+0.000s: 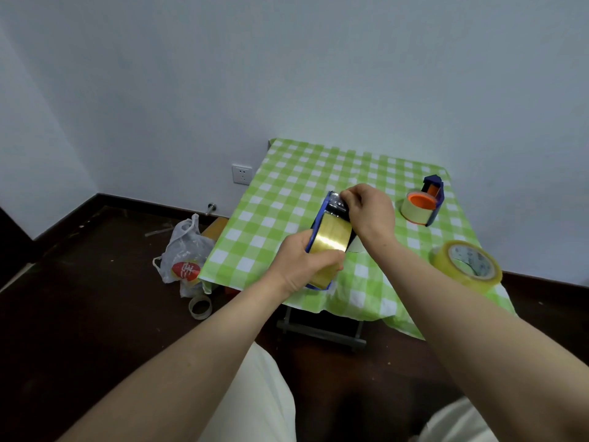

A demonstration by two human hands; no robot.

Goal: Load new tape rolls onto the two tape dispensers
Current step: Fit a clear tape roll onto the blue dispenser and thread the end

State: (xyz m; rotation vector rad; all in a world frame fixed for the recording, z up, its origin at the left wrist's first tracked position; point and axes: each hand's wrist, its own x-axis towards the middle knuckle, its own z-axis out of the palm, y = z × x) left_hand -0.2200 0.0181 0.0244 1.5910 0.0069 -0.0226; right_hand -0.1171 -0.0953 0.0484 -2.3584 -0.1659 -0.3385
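Left hand (306,263) grips glossy amber tape roll (331,239) in blue dispenser (322,208).

Dim, cool even light, soft shadows, glare on tape roll (331,239), wide-angle bending at edges, slight blur

Small table (296,173) with a green-white checked cloth, set against the wall. On it, far right: blue dispenser (434,199) with a tape roll on an orange hub. Near right edge: loose clear tape roll (466,266), tilted. Dark floor (79,298) left of the table carries a white plastic bag (185,253) just beside the table, and an empty tape core (200,307) in front of the bag.
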